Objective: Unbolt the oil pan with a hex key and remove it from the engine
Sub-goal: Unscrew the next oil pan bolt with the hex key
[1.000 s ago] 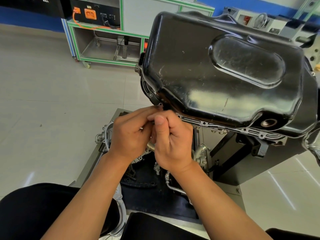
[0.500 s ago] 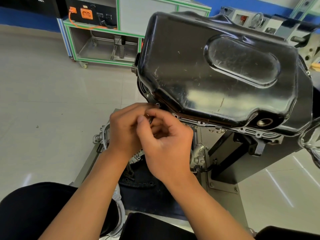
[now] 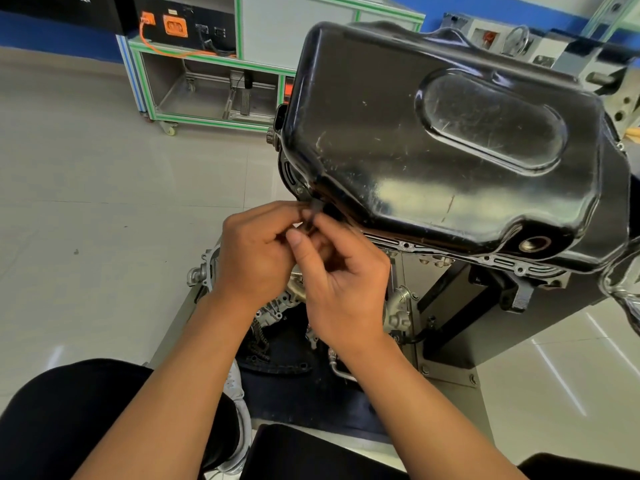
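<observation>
Forearms angled in from 6 o'clock. My left hand (image 3: 256,258) and right hand (image 3: 343,282), both curled, pinched the small dark hex key (image 3: 314,212) at the flange corner of the oil pan (image 3: 433,150), which sat on the engine (image 3: 512,268) at 1 o'clock

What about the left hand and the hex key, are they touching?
Touching. The head view shows the left hand with its fingers pinched on the dark hex key by the oil pan corner.
</observation>
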A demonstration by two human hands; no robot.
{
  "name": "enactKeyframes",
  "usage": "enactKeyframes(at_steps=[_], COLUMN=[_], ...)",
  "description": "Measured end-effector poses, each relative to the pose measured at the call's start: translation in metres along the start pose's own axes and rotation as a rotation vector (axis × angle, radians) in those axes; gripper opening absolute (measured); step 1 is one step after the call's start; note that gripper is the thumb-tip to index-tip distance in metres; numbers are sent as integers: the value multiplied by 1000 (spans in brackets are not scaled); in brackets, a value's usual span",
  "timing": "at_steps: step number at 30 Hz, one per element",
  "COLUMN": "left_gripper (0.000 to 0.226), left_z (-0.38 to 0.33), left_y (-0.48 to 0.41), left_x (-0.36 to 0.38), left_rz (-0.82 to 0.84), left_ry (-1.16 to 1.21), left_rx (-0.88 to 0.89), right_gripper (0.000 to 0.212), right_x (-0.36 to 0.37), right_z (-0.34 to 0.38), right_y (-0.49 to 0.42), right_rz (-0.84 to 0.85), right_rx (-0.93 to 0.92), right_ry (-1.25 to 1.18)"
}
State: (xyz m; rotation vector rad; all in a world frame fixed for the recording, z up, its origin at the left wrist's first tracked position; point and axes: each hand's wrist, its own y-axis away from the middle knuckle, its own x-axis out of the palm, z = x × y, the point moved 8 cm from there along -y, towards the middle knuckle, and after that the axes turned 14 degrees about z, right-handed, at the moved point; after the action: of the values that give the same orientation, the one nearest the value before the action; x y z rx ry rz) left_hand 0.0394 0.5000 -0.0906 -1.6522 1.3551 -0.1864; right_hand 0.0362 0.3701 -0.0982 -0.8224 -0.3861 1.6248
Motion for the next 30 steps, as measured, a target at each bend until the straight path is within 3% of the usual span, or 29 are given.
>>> enactKeyframes(at_steps=[6, 13, 17, 21, 30], left_gripper=[17, 21, 10, 24, 18], left_z=[6, 6, 7, 1, 0], left_y=[0, -3, -1, -3, 2], left_x=[-4, 8, 4, 4, 12], left_rz=[-94, 77, -58, -95, -33], left_ry=[53, 31, -9, 24, -6], left_rx=[-53, -16, -80, -32, 31], right_gripper=[20, 20, 18, 17, 17], right_x=[6, 1, 4, 4, -2], right_z=[-5, -5, -3, 0, -7], right_y=[-5, 4, 3, 0, 8], right_rz=[-51, -107, -136, -151, -167], right_rx=[12, -59, -51, -69, -92], right_ry=[15, 158, 150, 140, 108])
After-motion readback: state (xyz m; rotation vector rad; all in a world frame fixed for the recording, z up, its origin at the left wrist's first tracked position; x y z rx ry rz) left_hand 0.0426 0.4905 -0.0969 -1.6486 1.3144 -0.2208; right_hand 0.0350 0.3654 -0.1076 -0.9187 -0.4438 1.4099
